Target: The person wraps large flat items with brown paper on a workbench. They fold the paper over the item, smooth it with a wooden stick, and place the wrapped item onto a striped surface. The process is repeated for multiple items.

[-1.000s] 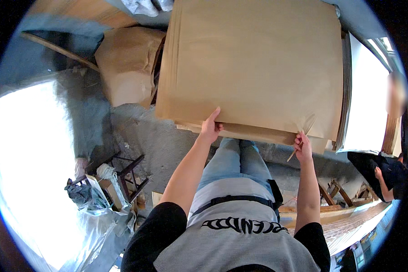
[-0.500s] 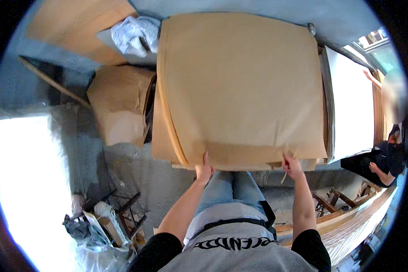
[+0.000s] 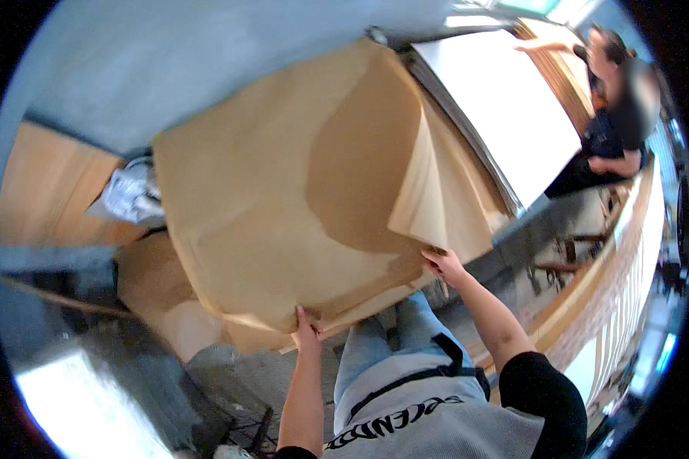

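Note:
A large sheet of brown paper lies before me, its right side lifted and curled over in a fold. My left hand is closed on its near edge toward the left, thumb on top. Closed on the near edge farther right, by the curled part, is my right hand. A thin strip hangs just below the right hand; I cannot tell whether the hand holds it. More brown sheets show under the raised right side.
To the right stands a stack topped with a white sheet; a co-worker sits beyond it, one arm stretched across. At the left are a crumpled whitish cloth, brown paper and a wooden board. Wooden frames stand at lower right.
My view has turned to the right. The brown sheet's right side has come up and curled over, where it lay flat before. Both hands still grip the near edge.

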`<state>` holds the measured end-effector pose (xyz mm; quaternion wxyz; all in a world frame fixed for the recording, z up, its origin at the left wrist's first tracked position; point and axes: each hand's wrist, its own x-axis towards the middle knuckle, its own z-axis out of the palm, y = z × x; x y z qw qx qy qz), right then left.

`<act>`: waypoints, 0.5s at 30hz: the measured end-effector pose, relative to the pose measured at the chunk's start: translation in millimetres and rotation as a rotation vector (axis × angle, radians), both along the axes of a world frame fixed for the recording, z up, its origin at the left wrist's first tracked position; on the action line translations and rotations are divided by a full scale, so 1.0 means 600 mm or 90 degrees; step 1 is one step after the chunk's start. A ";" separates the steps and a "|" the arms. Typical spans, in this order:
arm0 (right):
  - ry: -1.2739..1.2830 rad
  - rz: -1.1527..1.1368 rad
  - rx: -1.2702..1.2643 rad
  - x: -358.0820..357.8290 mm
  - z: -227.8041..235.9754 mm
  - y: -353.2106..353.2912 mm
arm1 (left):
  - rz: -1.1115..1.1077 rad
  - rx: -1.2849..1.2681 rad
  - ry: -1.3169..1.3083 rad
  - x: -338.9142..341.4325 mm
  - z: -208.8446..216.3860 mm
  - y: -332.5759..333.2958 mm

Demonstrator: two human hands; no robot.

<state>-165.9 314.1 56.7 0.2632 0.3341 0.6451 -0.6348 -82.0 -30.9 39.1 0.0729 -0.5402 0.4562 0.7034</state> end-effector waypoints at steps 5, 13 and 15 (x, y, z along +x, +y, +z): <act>-0.027 -0.131 -0.271 0.049 -0.037 0.038 | 0.009 0.108 -0.027 0.070 -0.066 -0.010; -0.019 -0.074 -0.220 0.057 -0.092 0.052 | -0.058 0.052 -0.074 0.057 -0.042 -0.013; 0.006 -0.107 -0.217 0.076 -0.095 0.050 | -0.094 0.038 -0.123 0.061 -0.044 -0.025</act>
